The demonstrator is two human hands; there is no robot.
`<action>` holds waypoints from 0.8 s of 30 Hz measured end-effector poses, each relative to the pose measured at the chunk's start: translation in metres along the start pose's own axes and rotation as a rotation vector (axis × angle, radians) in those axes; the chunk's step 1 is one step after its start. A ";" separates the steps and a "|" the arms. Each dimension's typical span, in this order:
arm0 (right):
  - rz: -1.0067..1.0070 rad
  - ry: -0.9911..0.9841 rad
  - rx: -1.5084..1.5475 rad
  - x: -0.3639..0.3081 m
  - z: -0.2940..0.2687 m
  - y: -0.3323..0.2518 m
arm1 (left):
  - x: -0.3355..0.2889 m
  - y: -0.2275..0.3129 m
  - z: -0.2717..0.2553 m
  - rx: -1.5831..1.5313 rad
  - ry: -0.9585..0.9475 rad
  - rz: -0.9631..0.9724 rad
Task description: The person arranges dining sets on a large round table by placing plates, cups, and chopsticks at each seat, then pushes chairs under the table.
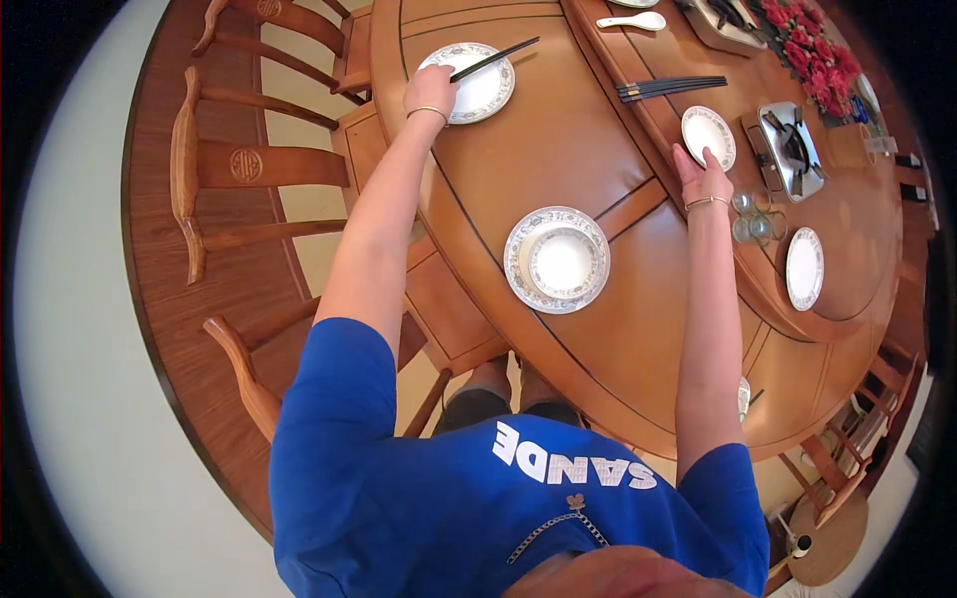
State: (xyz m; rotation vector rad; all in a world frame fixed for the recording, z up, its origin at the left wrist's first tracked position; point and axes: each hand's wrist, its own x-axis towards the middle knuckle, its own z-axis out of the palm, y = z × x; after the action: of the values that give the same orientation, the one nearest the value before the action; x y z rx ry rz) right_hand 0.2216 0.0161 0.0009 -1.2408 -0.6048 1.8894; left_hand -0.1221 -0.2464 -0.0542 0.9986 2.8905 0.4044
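My left hand (431, 94) is closed on black chopsticks (503, 56) over a patterned white plate (486, 98) at the table's far left. Their tips point to the far right, and the fingers partly hide the plate's left side. My right hand (707, 181) grips a small white bowl (706, 132) with a patterned rim over the raised turntable's edge, thumb on the near rim. Between my arms, another patterned plate (516, 282) lies on the table with a small bowl (563, 263) on it.
On the raised turntable (653, 118) are several black chopsticks (673, 88), a white spoon (632, 20), a portable stove (790, 149), glasses (743, 229), a plate (804, 269) and red flowers (815, 62). Wooden chairs (224, 164) line the table's left side.
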 end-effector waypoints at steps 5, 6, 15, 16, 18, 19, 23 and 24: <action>-0.232 0.142 -0.109 -0.013 0.018 0.011 | -0.001 -0.016 0.004 -0.020 0.013 0.074; -0.283 0.035 -0.179 -0.023 0.024 0.014 | -0.005 -0.020 0.004 -0.116 0.076 0.051; 0.006 -0.560 -0.632 -0.066 0.159 0.131 | -0.042 -0.061 -0.008 -0.655 0.241 -0.219; 0.076 -0.634 -0.698 -0.063 0.173 0.143 | -0.043 -0.068 -0.010 -0.677 0.214 -0.241; 0.068 -0.647 -0.690 -0.066 0.191 0.172 | -0.049 -0.079 -0.010 -0.673 0.229 -0.235; 0.065 -0.606 -0.719 -0.067 0.198 0.185 | -0.052 -0.084 -0.010 -0.672 0.235 -0.277; 0.086 -0.580 -0.750 -0.064 0.211 0.211 | -0.059 -0.098 -0.007 -0.709 0.186 -0.345; 0.081 -0.571 -0.765 -0.064 0.213 0.215 | -0.060 -0.099 -0.006 -0.734 0.210 -0.326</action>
State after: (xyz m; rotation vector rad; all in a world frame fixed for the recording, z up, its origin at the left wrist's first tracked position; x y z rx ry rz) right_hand -0.0336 -0.1556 -0.0352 -1.1471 -1.7218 2.1682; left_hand -0.1350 -0.3596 -0.0769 0.3748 2.6066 1.4543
